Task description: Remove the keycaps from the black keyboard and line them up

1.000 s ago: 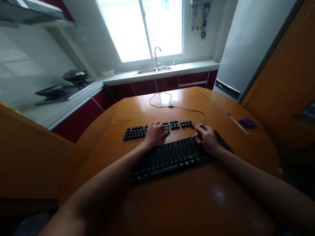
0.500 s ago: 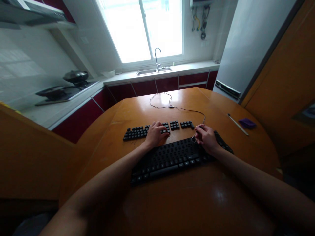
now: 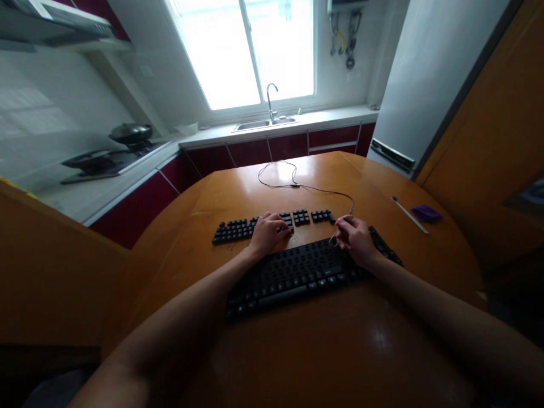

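A black keyboard (image 3: pixel 293 269) lies on the table, much of its upper area stripped of keycaps while the bottom row still has them. Beyond it, loose black keycaps (image 3: pixel 233 231) stand in rows and small blocks. My left hand (image 3: pixel 267 232) rests over these rows, thumb and forefinger closed at a keycap (image 3: pixel 289 229) on the near edge; the fingers partly hide it. Above the keyboard's right part, my right hand (image 3: pixel 355 239) is closed around a keycap puller, whose wire loop (image 3: pixel 334 241) sticks out to the left.
A thin cable (image 3: pixel 323 189) runs across the far side of the wooden table (image 3: pixel 191 226). To the right lie a light-handled brush (image 3: pixel 410 215) and a folded purple cloth (image 3: pixel 426 213). Counter, sink (image 3: pixel 255 124) and stove (image 3: pixel 131 156) stand beyond the table.
My left thumb and forefinger have shifted very slightly at the keycap rows. My right hand, the puller and the keyboard stay almost where they were.
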The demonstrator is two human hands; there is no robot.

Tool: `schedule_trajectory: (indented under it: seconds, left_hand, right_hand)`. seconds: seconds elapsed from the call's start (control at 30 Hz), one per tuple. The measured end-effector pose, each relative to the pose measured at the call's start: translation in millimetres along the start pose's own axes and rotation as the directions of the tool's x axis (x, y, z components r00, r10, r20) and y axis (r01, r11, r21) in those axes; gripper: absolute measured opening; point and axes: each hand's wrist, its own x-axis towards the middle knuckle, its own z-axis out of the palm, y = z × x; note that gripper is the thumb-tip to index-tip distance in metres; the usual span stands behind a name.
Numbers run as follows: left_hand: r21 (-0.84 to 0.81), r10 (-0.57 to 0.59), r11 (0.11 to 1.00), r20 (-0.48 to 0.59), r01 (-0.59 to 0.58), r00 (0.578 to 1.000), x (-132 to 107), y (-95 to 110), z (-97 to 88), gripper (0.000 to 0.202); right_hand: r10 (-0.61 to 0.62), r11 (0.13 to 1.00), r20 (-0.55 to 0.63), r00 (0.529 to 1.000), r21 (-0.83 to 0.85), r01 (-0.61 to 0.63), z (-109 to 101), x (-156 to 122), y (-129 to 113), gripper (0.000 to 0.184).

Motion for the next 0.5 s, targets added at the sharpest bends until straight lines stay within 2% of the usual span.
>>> schedule_trajectory:
  seconds: [0.37, 0.5]
  left_hand:
    - [0.020, -0.021, 1.000, -0.016, 0.022, 1.000, 0.1, 1.9, -0.4, 0.009]
    - [0.033, -0.027, 0.999, -0.039, 0.029, 0.999, 0.0, 3.1, -1.6, 0.019]
  right_hand:
    - [0.005, 1.000, -0.014, 1.000, -0.004, -0.005, 2.0, -2.0, -3.3, 0.027]
    - [0.005, 1.000, -0.015, 1.000, -0.003, -0.005, 2.5, -1.7, -3.8, 0.027]
